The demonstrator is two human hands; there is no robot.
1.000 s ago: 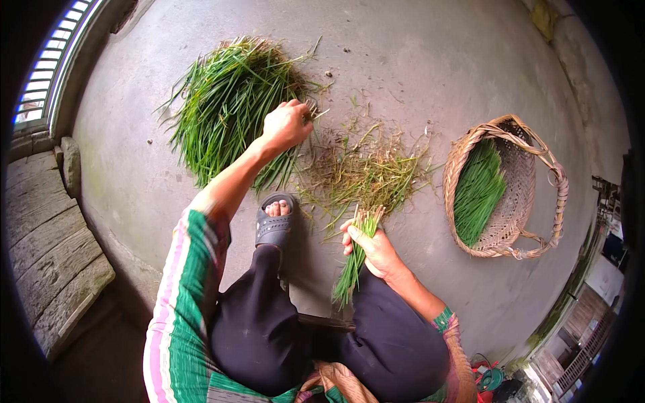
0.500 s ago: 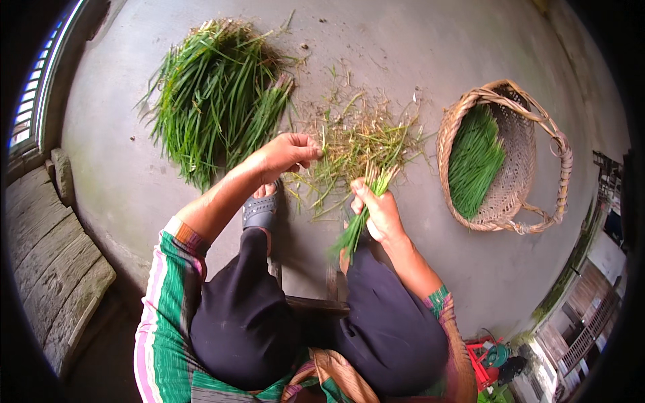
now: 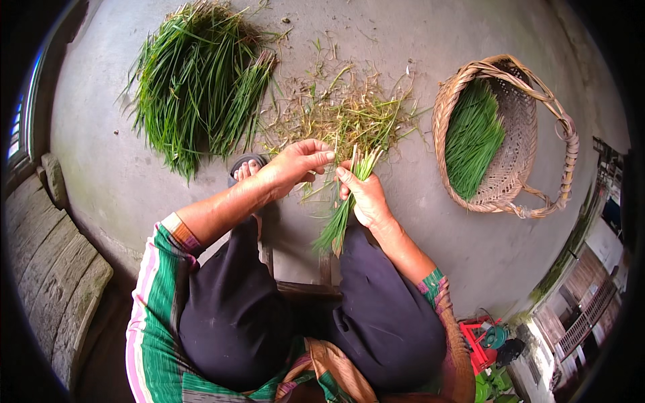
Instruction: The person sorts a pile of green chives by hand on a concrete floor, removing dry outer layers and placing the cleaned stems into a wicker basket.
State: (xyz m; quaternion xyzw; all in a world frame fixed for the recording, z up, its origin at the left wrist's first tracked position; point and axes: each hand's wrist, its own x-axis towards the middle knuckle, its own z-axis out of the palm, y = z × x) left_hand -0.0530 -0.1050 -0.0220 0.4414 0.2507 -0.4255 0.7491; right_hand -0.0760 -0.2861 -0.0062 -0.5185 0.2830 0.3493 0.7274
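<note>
Looks down from the head, on its left side, over the legs and out to the floor. Sits close enough to see the left hand and the right hand well, near the middle. Reaches wide, from the planks at the left to the basket at the right, with the heap up top, farther off. Bends straight things near the edge. Stands the right way up, with left on the left.

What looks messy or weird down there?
The yellowish scraps do: they lie strewn every which way between the green pile and the woven basket, while the stalks in the right hand are gathered into a bunch.
</note>
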